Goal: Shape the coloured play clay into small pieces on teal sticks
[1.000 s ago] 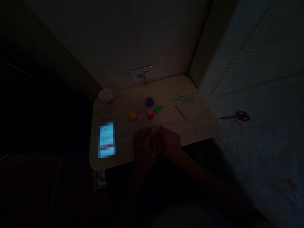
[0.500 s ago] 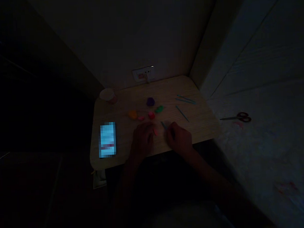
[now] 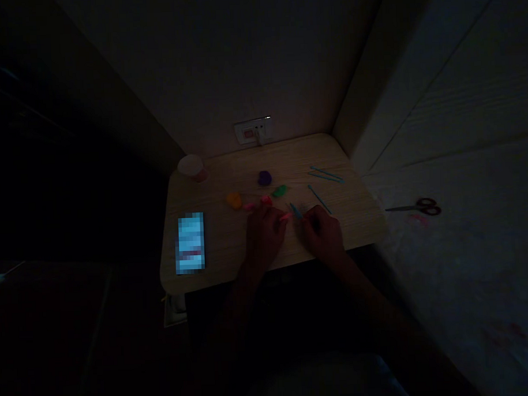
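Observation:
In the dim head view my left hand [image 3: 266,232] pinches a small pink piece of modelling clay [image 3: 284,217] at its fingertips. My right hand [image 3: 322,230] is closed on a thin blue modelling tool [image 3: 295,211], whose tip points up and left beside the pink piece. Whether the two touch I cannot tell. Just beyond my left fingers lie a red lump [image 3: 266,201] and another pink piece [image 3: 249,207], both partly covered by the hand. An orange lump [image 3: 234,201], a green lump [image 3: 280,191] and a purple lump [image 3: 264,178] are farther back.
More blue tools [image 3: 319,199] lie at the right of the small wooden table [image 3: 222,245]. A lit phone [image 3: 190,244] rests on the left, a pale cup [image 3: 192,168] at the back left corner. Scissors [image 3: 420,207] lie off the table to the right. A wall socket [image 3: 253,131] is behind.
My left hand has moved right and slightly forward with the pink clay, closer to the blue tool. My right hand has shifted a little to the right, and the view has shifted slightly.

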Motion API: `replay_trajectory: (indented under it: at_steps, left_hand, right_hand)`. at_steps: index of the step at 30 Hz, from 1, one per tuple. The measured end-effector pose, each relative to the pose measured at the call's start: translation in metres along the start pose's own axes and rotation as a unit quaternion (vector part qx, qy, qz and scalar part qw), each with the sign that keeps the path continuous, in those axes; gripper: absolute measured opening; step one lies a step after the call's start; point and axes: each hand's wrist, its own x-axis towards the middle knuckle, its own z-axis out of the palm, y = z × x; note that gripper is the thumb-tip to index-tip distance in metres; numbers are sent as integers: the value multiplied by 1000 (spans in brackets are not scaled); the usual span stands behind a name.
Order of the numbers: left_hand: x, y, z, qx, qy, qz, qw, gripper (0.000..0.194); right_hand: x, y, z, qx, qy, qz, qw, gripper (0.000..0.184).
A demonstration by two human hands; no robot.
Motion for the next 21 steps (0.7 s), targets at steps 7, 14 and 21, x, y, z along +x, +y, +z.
replay_trajectory:
  at_steps: [7,14,21]
  left_hand:
    - [3,8,13,30,7,-32,999,10]
    - [2,8,13,15,-5,-7,1000,7]
    - [6,6,15,-26,-24,0,999,15]
  right_hand:
    - [5,3,-4,-156,-6,22,988,16]
    - [2,-9,2,-214,-37,19,976,12]
    - [0,-15,8,-195,-47,5,980,13]
